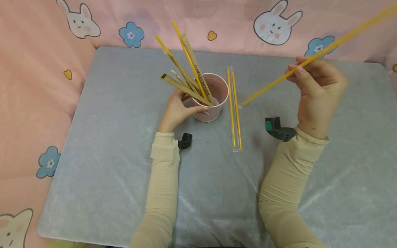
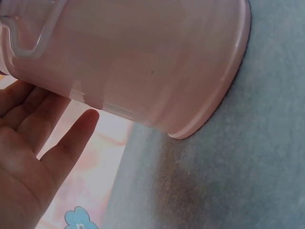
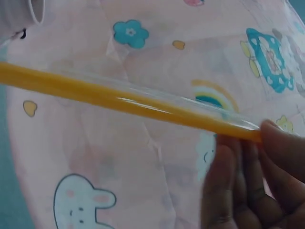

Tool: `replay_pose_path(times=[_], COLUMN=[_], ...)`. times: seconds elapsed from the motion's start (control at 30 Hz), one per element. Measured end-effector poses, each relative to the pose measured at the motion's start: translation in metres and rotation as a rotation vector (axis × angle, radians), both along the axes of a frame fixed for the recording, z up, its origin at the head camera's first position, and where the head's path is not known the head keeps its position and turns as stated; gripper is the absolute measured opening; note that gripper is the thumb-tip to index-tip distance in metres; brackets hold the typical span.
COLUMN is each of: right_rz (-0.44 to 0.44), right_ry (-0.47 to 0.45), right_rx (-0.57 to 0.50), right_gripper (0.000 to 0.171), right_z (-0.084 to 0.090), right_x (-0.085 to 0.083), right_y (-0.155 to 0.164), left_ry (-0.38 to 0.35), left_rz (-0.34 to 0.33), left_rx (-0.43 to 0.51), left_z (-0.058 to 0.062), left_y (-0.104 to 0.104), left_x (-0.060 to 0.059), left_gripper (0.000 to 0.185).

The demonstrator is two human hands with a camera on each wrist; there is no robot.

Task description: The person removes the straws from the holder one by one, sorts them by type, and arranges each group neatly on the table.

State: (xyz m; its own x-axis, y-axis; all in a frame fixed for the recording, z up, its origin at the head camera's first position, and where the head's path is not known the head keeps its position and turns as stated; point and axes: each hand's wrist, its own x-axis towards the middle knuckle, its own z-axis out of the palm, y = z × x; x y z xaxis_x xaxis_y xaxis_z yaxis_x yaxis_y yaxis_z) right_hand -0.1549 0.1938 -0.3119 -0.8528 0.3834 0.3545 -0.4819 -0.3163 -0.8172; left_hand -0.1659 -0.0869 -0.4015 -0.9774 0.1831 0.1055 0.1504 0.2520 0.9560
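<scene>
My left hand (image 1: 175,112) grips the pink pail (image 1: 207,115) by its left side, thumb along the near rim. Several slim paper-wrapped straws (image 1: 178,85) and yellow straws (image 1: 181,36) lean left out of it. In the left wrist view, the pail (image 2: 143,71) stands on the table with a pale handle loop on its wall. Raised to the right, my right hand (image 1: 321,84) pinches a long yellow straw (image 1: 270,86) between thumb and fingers. The right wrist view shows clear film along this straw (image 3: 119,100). Its far end is blurred.
Two yellow straws (image 1: 237,113) in clear wrappers lie side by side on the grey cloth-covered table (image 1: 105,144), just right of the pail. Black wrist cameras (image 1: 280,132) sit at both cuffs. A pink printed curtain (image 1: 173,38) hangs behind the table and along its left.
</scene>
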Motion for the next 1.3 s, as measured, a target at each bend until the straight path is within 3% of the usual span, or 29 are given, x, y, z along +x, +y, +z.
replay_pose_path(times=[0.2, 0.47, 0.83, 0.97, 1.17, 1.3], right_rz=[0.035, 0.083, 0.258, 0.283, 0.296, 0.342], right_ry=[-0.174, -0.232, -0.388, -0.439, -0.507, -0.544], right_rx=[0.119, 0.267, 0.529, 0.627, 0.801, 0.827], right_gripper=[0.017, 0.017, 0.012, 0.011, 0.017, 0.023], right_z=[0.000, -0.002, -0.008, -0.012, -0.021, -0.027], right_x=[0.001, 0.002, 0.001, -0.002, -0.009, -0.014], right_y=[0.004, 0.004, 0.008, 0.009, 0.009, 0.008], left_ry=[-0.010, -0.014, -0.008, -0.019, -0.022, -0.013], left_rz=[0.003, 0.001, 0.003, 0.004, 0.005, 0.005], left_rx=[0.007, 0.029, 0.026, 0.032, 0.027, 0.026], left_z=[0.003, 0.003, 0.001, 0.001, 0.002, 0.001], left_y=[0.000, 0.001, 0.001, 0.001, 0.001, 0.001], left_x=[0.002, 0.001, 0.001, 0.001, 0.002, 0.001], left_gripper=[0.066, 0.065, 0.065, 0.065, 0.066, 0.066])
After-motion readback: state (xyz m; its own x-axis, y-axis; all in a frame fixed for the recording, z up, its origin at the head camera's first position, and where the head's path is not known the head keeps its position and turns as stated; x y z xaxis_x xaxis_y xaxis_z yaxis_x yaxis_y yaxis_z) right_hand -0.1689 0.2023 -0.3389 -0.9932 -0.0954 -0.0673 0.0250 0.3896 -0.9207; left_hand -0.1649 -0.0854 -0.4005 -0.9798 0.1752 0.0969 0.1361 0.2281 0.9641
